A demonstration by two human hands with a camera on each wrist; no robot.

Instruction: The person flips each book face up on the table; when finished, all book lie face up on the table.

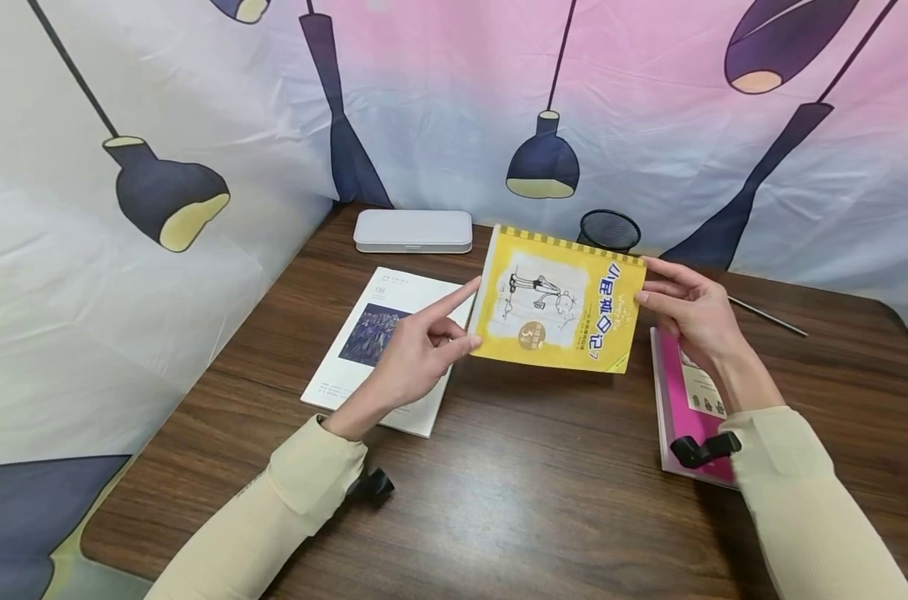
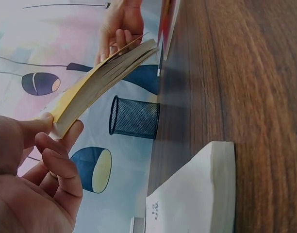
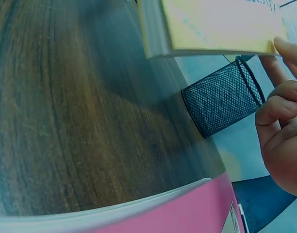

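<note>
Left of the mesh cup [image 1: 610, 231], our left hand [image 1: 415, 354] pinches one short end of the yellow book [image 1: 551, 300], which we hold above the table [image 1: 514, 475] in front of the cup. We judge it light, bendable and smooth-covered, so both short ends suit a grip; right of the cup, our right hand [image 1: 692, 317] pinches the other.

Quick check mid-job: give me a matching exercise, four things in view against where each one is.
1. yellow book
2. white case
3. mesh cup
4. pink book

A. on the right side of the table
B. partly hidden behind the yellow book in the head view
C. held up between the left hand and the right hand
D. toward the table's far left corner

Pairs: 1-C, 2-D, 3-B, 4-A
</note>
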